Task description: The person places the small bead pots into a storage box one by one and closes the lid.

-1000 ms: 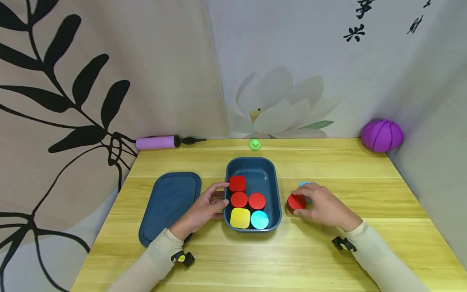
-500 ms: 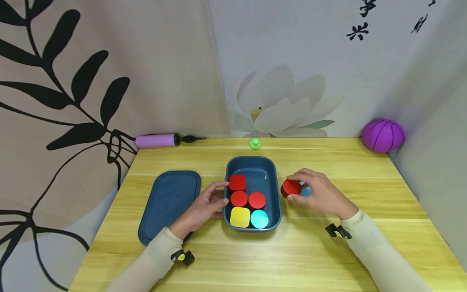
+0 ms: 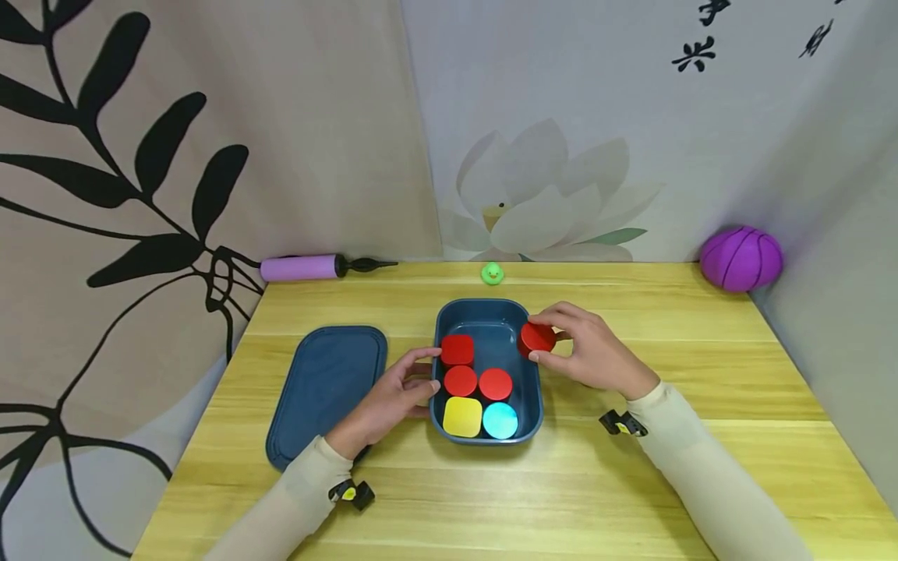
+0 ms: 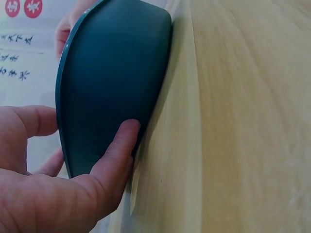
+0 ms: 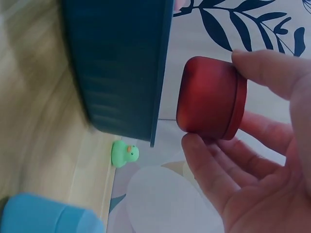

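Note:
My right hand (image 3: 589, 347) pinches a round red tin (image 5: 210, 99) between thumb and fingers, over the right rim of a dark blue box (image 3: 491, 315). In the right wrist view the tin is tilted and beside the box wall. My left hand (image 3: 386, 401) holds the box's left wall, fingertips at its rim and another finger on its outer side (image 4: 114, 73). Inside the box are a red square tin (image 3: 457, 351), two round red tins (image 3: 461, 381), a yellow square tin (image 3: 462, 417) and a round blue tin (image 3: 500, 421). Another blue tin (image 5: 46, 216) is mostly hidden behind my right hand in the head view.
A dark blue lid (image 3: 326, 389) lies left of the box, partly under my left hand. Along the back edge are a purple pump (image 3: 302, 269), a green rubber duck (image 3: 493, 273) and a purple ball (image 3: 741, 259). A printed cloth hangs behind the wooden table (image 3: 491, 506).
My right hand has lifted the red tin from beside the blue tin and carried it left and away from me, to the box's right rim. My left hand has stayed put.

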A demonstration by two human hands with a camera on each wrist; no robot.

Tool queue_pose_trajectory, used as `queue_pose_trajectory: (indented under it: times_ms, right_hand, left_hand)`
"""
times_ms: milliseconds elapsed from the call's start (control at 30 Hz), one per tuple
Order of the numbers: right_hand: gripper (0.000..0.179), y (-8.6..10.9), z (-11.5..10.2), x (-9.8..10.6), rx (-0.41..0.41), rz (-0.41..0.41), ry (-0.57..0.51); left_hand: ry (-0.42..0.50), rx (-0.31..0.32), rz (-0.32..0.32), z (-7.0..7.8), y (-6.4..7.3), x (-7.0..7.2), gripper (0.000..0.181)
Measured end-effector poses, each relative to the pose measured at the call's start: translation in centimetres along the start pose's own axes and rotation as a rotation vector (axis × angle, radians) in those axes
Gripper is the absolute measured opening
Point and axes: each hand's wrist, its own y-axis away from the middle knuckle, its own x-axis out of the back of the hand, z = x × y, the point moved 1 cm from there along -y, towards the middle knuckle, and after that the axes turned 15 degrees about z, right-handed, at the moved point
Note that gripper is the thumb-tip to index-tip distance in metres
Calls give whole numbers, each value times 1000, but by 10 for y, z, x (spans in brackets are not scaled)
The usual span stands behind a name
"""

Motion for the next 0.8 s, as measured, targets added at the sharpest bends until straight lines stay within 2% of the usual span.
queue_pose_trajectory:
  times_ms: [367, 567, 800]
  right_hand:
    - [52, -25, -3, -27, 24, -41, -28]
    - [53, -33, -3, -50, 58, -93, 28]
    - [49, -27, -8, -71, 84, -171, 116]
  left_hand:
    - [-1, 0, 3, 3, -1, 2, 58]
    - [0, -10, -10, 2, -1, 3, 60]
    - [6, -2, -12, 1, 0, 2, 61]
